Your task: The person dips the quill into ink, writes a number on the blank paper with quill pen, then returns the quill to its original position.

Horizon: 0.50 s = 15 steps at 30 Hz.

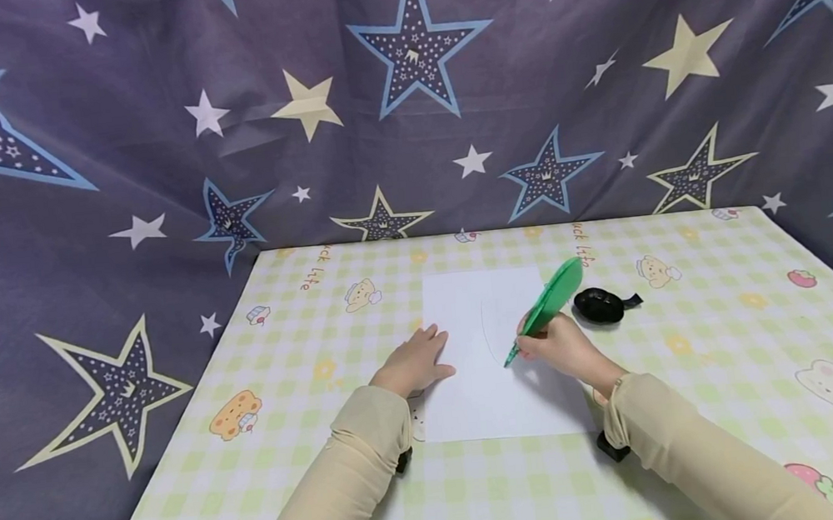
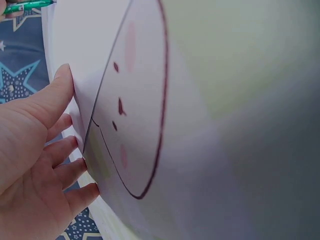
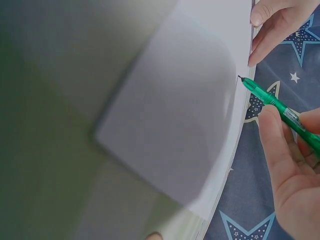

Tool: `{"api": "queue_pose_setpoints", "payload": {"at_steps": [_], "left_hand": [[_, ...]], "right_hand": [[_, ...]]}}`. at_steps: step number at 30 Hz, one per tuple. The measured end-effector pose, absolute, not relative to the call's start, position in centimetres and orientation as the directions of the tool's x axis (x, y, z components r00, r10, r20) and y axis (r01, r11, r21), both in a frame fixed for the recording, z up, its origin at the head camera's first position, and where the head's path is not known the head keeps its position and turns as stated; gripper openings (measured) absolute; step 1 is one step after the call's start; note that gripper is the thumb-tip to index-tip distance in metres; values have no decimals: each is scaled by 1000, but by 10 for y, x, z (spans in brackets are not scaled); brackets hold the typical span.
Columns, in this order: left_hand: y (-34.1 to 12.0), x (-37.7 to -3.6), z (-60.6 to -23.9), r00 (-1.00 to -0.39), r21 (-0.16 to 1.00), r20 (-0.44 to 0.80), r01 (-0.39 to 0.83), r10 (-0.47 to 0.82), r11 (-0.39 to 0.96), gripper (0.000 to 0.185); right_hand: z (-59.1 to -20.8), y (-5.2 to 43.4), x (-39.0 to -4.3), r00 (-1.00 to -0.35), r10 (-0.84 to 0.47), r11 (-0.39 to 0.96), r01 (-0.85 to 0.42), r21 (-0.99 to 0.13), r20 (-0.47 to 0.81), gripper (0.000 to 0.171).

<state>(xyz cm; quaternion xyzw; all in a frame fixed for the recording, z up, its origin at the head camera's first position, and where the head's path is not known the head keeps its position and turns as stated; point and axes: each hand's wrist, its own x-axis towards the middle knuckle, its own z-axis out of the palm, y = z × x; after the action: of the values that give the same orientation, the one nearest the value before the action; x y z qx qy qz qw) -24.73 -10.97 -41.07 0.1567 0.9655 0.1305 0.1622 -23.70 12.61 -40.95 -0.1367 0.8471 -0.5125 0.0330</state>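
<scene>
The table [image 1: 729, 380] wears a tablecloth of pale green and white checks, printed with small bears, cupcakes, strawberries and flowers; behind it and at its sides hangs a dark purple-blue curtain [image 1: 164, 142] with blue, cream and white stars; the curtain has soft folds.

A white sheet of paper [image 1: 467, 397] lies on the table in front of the person; on it runs one thin curved line [image 1: 486, 333]; the left hand [image 1: 413, 363] rests with loosely stretched fingers on the left edge of this sheet and grasps nothing; the right hand [image 1: 564, 350] pinches a green feather pen [image 1: 551, 297], which leans over the sheet with its tip down, near the lower end of the line; whether the tip truly touches, I cannot tell.

Just beyond the right hand is a black oval object [image 1: 600, 307] with a short tail; its kind is hard to make out; black devices [image 1: 613, 446] at both wrists are mostly covered by the beige sleeves [image 1: 689, 435], which the lower border cuts; the left wrist view shows a printed face [image 2: 122, 107], partly hidden under the sheet; in the right wrist view the pen's feather is outside the picture, and the near corner of the sheet is blurred.
</scene>
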Motion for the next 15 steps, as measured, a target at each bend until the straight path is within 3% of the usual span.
{"api": "queue_pose_setpoints", "payload": {"at_steps": [15], "left_hand": [[-110,-247,-409,-895,302,-272,270,354,914,65]], "right_hand": [[-410,135,-233,-952,-292,427,-219,-877,96,5]]}}
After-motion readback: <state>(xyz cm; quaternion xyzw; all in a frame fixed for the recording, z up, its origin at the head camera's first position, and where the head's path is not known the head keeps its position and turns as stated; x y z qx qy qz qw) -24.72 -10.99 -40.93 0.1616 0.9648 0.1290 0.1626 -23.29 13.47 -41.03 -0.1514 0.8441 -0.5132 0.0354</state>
